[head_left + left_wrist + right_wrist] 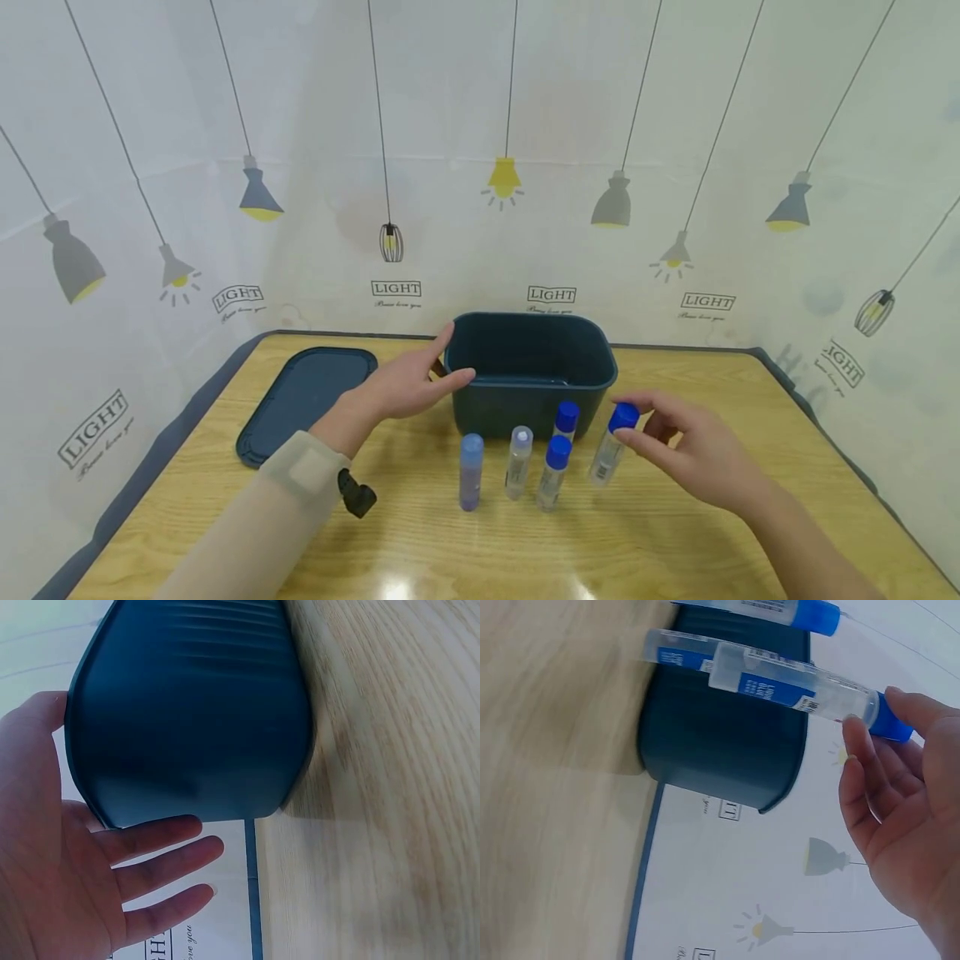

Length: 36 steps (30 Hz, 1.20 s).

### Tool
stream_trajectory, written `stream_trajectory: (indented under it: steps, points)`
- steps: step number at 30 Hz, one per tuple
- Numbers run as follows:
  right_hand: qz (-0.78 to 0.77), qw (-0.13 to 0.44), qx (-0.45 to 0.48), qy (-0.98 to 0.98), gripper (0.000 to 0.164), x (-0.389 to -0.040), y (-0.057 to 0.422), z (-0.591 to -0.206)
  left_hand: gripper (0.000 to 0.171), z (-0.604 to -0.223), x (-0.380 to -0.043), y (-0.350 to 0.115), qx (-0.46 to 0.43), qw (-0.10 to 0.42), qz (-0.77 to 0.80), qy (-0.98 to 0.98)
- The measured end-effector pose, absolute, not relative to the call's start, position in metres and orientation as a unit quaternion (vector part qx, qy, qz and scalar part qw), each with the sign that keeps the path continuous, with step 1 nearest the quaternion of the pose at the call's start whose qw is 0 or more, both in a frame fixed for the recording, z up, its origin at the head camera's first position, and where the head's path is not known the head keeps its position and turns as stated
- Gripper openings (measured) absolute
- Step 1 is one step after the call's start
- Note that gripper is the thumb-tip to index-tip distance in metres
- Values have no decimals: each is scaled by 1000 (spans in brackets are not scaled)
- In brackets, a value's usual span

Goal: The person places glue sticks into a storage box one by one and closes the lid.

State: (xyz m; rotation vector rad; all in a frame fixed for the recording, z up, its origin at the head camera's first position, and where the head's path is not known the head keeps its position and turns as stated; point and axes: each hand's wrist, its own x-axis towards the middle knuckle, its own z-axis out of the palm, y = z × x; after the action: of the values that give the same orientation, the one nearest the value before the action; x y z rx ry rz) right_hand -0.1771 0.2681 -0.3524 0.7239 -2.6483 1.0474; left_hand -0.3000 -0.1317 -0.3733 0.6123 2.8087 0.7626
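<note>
A dark blue plastic bin [517, 408] stands open-topped at the back of the table. My left hand [401, 383] rests at its left end, touching the rim; in the left wrist view the fingers [169, 874] extend past the end wall. With thumb and fingertips, my right hand [701, 454] pinches the blue cap of a clear liquid glue bottle [606, 458], slightly tilted, to the right of the others. Before the bin stand two more blue-capped glue bottles [551, 483], a clear-capped bottle [518, 467] and a bluish-purple bottle [470, 479].
The bin's dark blue lid [307, 400] lies flat on the left of the wooden table [420, 542]. A pale curtain [450, 108] printed with lamps hangs right behind and along both sides of the table.
</note>
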Motion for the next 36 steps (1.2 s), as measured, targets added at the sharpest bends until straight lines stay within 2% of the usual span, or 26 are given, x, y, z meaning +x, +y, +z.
stream_trajectory:
  steps: [8, 18, 27, 36]
  points:
    - [361, 222, 239, -874, 42, -182, 270, -331, 102, -372, -300, -133, 200, 91, 264, 939]
    - [366, 293, 214, -857, 44, -205, 263, -303, 102, -374, -300, -132, 194, 85, 262, 941]
    - [389, 272, 194, -859, 40, -241, 246, -294, 101, -377, -300, -132, 193, 78, 263, 942]
    - [380, 212, 197, -879, 43, -283, 221, -304, 101, -380, -300, -130, 196, 82, 270, 939]
